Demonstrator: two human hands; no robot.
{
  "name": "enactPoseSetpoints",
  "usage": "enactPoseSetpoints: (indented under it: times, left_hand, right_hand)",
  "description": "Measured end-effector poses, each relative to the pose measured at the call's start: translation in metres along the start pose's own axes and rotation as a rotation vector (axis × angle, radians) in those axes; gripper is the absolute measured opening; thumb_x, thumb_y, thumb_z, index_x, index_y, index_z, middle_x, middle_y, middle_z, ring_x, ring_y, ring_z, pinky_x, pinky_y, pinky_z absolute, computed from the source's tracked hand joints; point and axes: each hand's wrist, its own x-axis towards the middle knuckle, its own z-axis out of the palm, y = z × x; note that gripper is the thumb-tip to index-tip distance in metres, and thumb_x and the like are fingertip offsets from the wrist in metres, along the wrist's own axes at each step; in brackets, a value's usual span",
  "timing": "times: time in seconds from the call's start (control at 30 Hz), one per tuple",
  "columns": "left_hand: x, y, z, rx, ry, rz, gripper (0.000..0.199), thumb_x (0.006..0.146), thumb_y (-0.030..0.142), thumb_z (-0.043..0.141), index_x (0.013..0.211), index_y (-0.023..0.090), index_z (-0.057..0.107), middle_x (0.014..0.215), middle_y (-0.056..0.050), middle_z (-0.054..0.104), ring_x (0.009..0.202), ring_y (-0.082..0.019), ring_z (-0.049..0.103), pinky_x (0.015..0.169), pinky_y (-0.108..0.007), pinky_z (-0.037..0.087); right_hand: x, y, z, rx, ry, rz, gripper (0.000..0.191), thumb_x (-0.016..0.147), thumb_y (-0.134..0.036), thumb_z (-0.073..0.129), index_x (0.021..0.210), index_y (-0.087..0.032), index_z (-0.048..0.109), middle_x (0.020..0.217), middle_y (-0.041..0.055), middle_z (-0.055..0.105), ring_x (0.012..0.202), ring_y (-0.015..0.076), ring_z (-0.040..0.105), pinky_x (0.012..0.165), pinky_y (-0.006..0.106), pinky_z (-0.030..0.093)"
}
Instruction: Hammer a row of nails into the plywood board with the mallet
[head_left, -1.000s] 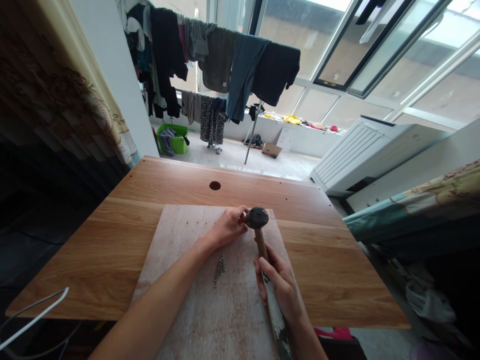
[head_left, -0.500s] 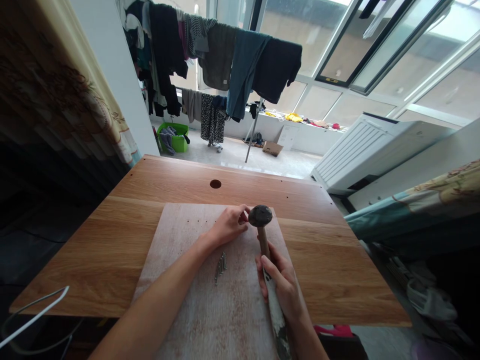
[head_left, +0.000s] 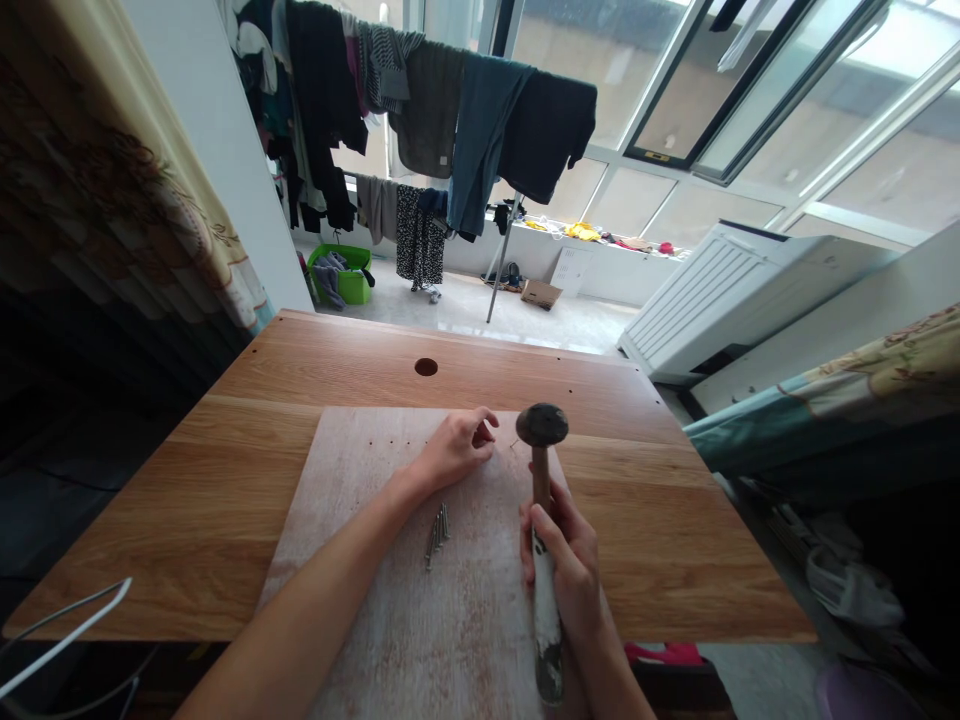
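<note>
My right hand [head_left: 571, 545] is wrapped round the handle of a hammer [head_left: 541, 425], whose dark rounded head points away from me over the board's far right corner. The handle is pale and worn. My left hand [head_left: 461, 442] rests on the board [head_left: 405, 620] near its far edge, fingers loosely bent with a gap between thumb and forefinger and nothing visible between them. A thin nail [head_left: 514, 443] stands just right of these fingertips, partly lost beside the hammer head. Several loose nails [head_left: 437, 535] lie in a small bunch nearer me. A row of small dark spots [head_left: 388, 443] marks the board's far left.
The board lies on a wooden tabletop [head_left: 660, 540] with a round hole [head_left: 426, 367] towards the back. A white cable [head_left: 97, 610] loops at the left. Beyond are hanging clothes [head_left: 480, 130], a green basket [head_left: 352, 285] and a white panelled unit [head_left: 690, 290].
The hammer has moved slightly right with my right hand, away from the left fingertips. My left forefinger and thumb have parted and the thin nail now shows beside them.
</note>
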Motion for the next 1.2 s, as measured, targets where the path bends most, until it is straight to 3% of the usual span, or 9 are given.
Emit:
enactPoseSetpoints:
  times: [0.13,0.23,0.33,0.43,0.5,0.6,0.7,0.9,1.2]
  left_hand:
    - [-0.001,0.002,-0.001,0.028,-0.017,0.011,0.034,0.075,0.003,0.062,0.105,0.018,0.065,0.081,0.0,0.07,0.071,-0.014,0.067,0.073,-0.026,0.055]
    - [0.0,0.006,-0.002,0.079,-0.011,0.036,0.031,0.074,0.008,0.068,0.103,0.018,0.066,0.095,-0.005,0.072,0.091,-0.021,0.068,0.089,-0.036,0.055]
    - [0.0,0.01,-0.005,0.166,0.011,0.083,0.034,0.075,0.016,0.074,0.108,0.019,0.065,0.11,-0.009,0.069,0.109,-0.026,0.064,0.1,-0.042,0.05]
    - [-0.004,0.019,-0.016,0.254,0.028,0.123,0.026,0.081,0.018,0.068,0.107,0.019,0.065,0.109,-0.008,0.066,0.108,-0.024,0.063,0.097,-0.039,0.051]
    - [-0.013,0.029,-0.03,0.31,-0.057,0.145,0.018,0.084,0.014,0.062,0.1,0.02,0.065,0.103,-0.005,0.066,0.097,-0.021,0.065,0.088,-0.034,0.051]
    - [-0.036,0.05,-0.053,0.43,-0.339,0.204,0.018,0.084,0.009,0.058,0.094,0.022,0.065,0.092,-0.001,0.067,0.081,-0.016,0.063,0.074,-0.029,0.047]
    - [-0.061,0.067,-0.066,0.621,-0.496,0.281,0.017,0.083,0.01,0.061,0.094,0.022,0.065,0.092,-0.002,0.067,0.091,-0.02,0.063,0.078,-0.031,0.045]
    - [-0.079,0.07,-0.059,0.816,-0.547,0.305,0.012,0.08,0.012,0.065,0.089,0.02,0.065,0.095,-0.005,0.067,0.091,-0.022,0.062,0.076,-0.035,0.042]
    - [-0.068,0.065,-0.059,0.741,-0.568,0.275,0.01,0.072,0.012,0.069,0.07,0.02,0.063,0.081,-0.003,0.064,0.078,-0.02,0.059,0.07,-0.035,0.04]
  right_hand:
    - [0.005,0.005,-0.005,0.029,0.153,-0.001,0.031,0.089,-0.048,0.068,0.108,-0.024,0.06,0.049,-0.0108,0.051,0.029,0.0071,0.037,0.028,0.017,0.034]
    - [0.013,0.006,-0.008,-0.046,0.186,0.053,0.033,0.086,-0.053,0.068,0.083,-0.023,0.055,0.04,-0.009,0.049,0.029,0.0081,0.038,0.029,0.016,0.032]
    - [0.017,0.005,-0.007,-0.074,0.188,0.077,0.037,0.083,-0.057,0.069,0.08,-0.024,0.053,0.039,-0.0079,0.05,0.028,0.0085,0.037,0.028,0.017,0.031]
    - [0.018,0.005,-0.006,-0.08,0.188,0.079,0.037,0.082,-0.058,0.069,0.081,-0.024,0.053,0.039,-0.0081,0.05,0.028,0.0087,0.037,0.028,0.017,0.031]
    - [0.017,0.005,-0.006,-0.077,0.187,0.088,0.038,0.082,-0.058,0.069,0.081,-0.024,0.053,0.039,-0.0081,0.05,0.028,0.0087,0.038,0.029,0.017,0.032]
    - [0.016,0.006,-0.008,-0.071,0.185,0.089,0.037,0.082,-0.058,0.069,0.081,-0.024,0.053,0.04,-0.0082,0.05,0.029,0.0087,0.038,0.029,0.017,0.033]
    - [0.016,0.006,-0.01,-0.079,0.162,0.093,0.037,0.083,-0.058,0.069,0.082,-0.024,0.054,0.039,-0.008,0.051,0.028,0.009,0.038,0.029,0.017,0.034]
    - [0.018,0.006,-0.01,-0.103,0.124,0.077,0.037,0.086,-0.057,0.067,0.083,-0.023,0.054,0.041,-0.0077,0.052,0.029,0.0088,0.039,0.029,0.016,0.033]
    - [0.018,0.004,-0.008,-0.078,0.138,0.073,0.038,0.082,-0.058,0.07,0.08,-0.023,0.054,0.044,-0.0088,0.05,0.03,0.0081,0.04,0.029,0.016,0.033]
